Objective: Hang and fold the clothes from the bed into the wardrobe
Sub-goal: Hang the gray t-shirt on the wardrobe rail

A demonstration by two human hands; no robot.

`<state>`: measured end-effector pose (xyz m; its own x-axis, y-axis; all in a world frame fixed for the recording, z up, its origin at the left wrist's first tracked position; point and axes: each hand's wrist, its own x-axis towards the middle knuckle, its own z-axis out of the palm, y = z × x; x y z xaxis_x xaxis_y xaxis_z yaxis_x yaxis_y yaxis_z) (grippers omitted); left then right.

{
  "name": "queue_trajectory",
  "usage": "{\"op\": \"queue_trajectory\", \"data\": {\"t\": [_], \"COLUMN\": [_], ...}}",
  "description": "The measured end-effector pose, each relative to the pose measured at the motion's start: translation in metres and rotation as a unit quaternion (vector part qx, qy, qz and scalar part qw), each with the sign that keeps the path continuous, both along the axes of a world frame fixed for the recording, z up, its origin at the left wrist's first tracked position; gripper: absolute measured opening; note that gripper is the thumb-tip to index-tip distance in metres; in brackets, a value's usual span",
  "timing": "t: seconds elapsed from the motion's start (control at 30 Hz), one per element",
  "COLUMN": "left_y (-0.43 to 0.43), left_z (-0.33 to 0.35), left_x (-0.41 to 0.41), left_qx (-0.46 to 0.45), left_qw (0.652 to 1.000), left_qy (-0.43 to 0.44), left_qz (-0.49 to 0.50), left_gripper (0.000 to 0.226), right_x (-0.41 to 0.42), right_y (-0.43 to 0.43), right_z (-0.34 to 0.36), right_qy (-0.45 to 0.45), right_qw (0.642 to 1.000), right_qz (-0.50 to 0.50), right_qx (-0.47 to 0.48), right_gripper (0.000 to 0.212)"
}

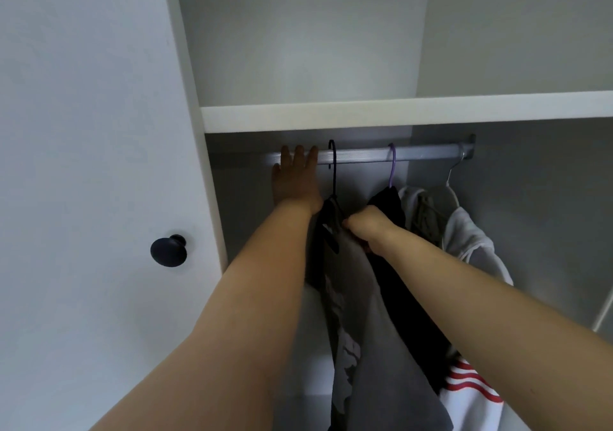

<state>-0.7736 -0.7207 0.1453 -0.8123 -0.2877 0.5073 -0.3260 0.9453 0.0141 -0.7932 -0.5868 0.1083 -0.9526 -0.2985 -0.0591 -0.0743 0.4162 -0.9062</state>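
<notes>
Fingers (300, 153) of the left hand (295, 182) are stretching straight and slightly apart, their tips lying against the metal rail (421, 152) inside the wardrobe (530, 231), just left of a black hanger (332, 165) whose hook is sitting over that rail. The left arm is reaching up and forward, wrist extended, with the back of the hand facing the camera. The right hand (368, 228) is curling tight beside it, lower down, its fingers gripping the top of the grey shirt (365, 331), which is hanging from the black hanger and draping down between the two forearms. To the right, a purple hanger (392, 165) is carrying a black garment (391, 205), and a white top (471, 238) is hanging near the rail's far end. A white shelf (398, 112) is running just above the rail. At the left, the wardrobe door (83, 165) is showing its round black knob (168, 251).
</notes>
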Motion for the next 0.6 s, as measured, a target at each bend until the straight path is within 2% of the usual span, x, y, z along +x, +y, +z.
{"op": "queue_trajectory", "data": {"t": [0.07,0.3,0.5,0.6], "left_y": [-0.001,-0.002,-0.003,0.0], "left_z": [0.0,-0.001,-0.002,0.001], "left_x": [0.0,0.0,-0.002,-0.001], "left_qx": [0.0,0.001,0.037,0.059], "left_qw": [1.0,1.0,0.999,0.998], "left_qy": [0.002,-0.01,-0.012,-0.021], "left_qz": [0.0,0.002,-0.004,-0.004], "left_gripper": [0.091,0.093,0.086,0.082], "right_x": [0.007,0.005,-0.002,-0.004], "right_y": [0.0,0.003,0.007,0.012], "right_z": [-0.006,-0.015,-0.016,-0.018], "right_qy": [-0.056,-0.109,-0.052,-0.052], "right_qw": [0.998,0.992,0.995,0.994], "right_qz": [0.031,0.062,0.074,0.087], "right_qx": [0.001,-0.026,0.029,0.037], "right_gripper": [0.01,0.01,0.01,0.016]}}
